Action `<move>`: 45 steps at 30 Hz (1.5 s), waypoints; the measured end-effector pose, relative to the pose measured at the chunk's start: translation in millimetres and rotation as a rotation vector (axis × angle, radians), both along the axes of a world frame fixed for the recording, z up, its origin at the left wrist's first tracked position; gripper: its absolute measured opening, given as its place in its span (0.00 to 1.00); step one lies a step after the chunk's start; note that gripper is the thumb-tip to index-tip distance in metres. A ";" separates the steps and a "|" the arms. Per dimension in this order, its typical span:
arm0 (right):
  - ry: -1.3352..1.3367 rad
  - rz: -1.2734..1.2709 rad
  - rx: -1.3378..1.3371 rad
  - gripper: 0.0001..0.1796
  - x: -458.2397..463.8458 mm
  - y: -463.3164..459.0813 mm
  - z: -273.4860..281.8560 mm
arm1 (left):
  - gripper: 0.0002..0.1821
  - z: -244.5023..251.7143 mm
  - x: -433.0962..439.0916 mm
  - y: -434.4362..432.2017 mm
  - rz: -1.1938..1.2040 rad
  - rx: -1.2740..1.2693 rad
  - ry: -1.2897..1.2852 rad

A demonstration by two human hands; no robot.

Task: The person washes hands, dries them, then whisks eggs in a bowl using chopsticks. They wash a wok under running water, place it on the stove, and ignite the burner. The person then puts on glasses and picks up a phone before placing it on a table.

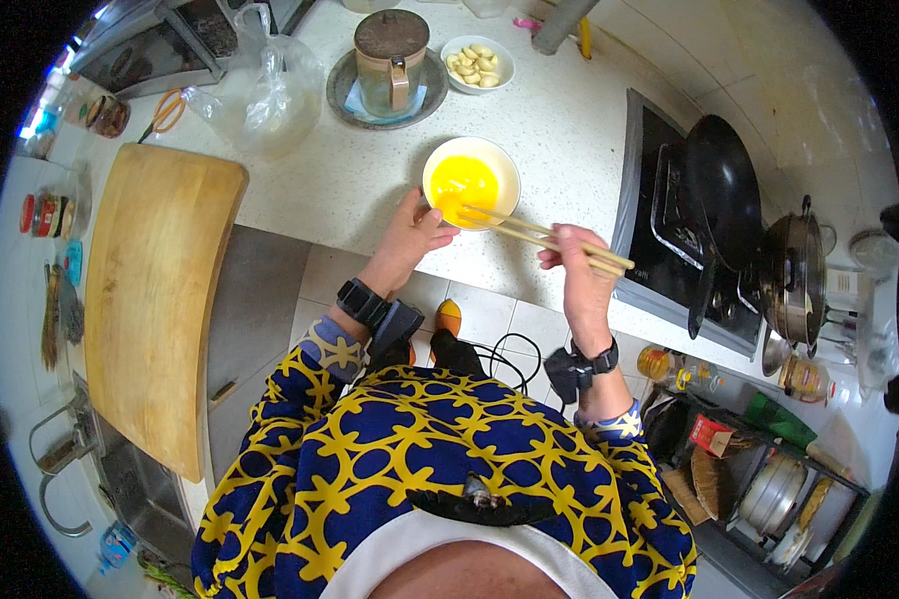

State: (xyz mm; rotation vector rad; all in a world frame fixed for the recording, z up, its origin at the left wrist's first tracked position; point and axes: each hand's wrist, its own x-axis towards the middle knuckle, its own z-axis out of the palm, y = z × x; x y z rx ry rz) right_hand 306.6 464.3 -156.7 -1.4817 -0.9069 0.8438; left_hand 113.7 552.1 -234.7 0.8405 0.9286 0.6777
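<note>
A white bowl [508,180] on the speckled countertop holds beaten yellow egg [463,182]. My left hand [412,238] rests its fingers against the bowl's near left side, thumb by the rim. A pair of wooden chopsticks [547,238] is gripped in my right hand [578,273], their tips dipping into the egg at the bowl's near side. Behind the bowl stand a small bowl [506,67] of peeled garlic cloves [473,66] and a lidded glass jug [392,75] on a round dark tray [337,93].
A thick wooden cutting board [161,299] lies at the left, near orange-handled scissors [166,114], a clear plastic bag [277,97] and a metal sink [138,472]. To the right are a black gas stove [663,217], a wok [723,191] and a lidded pot [792,277]. Cables [521,352] lie on the floor.
</note>
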 end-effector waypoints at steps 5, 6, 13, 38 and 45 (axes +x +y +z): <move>-0.077 -0.013 -0.037 0.12 -0.3 4.1 -3.1 | 0.27 0.9 0.0 -0.7 0.004 -0.002 -0.005; -0.075 -0.068 -0.003 0.12 0.0 4.2 -3.0 | 0.26 1.0 -0.2 -0.9 0.006 0.005 -0.016; -0.041 -0.072 -0.006 0.13 2.6 3.9 -5.7 | 0.27 -2.2 -0.3 -0.5 0.001 0.022 -0.003; -0.056 -0.072 0.007 0.13 2.6 8.4 -9.4 | 0.29 -4.4 -1.9 -1.0 0.000 0.029 -0.021; 0.015 -0.023 -0.024 0.14 4.4 9.0 -7.8 | 0.29 -0.8 -2.0 -1.9 0.009 0.027 -0.034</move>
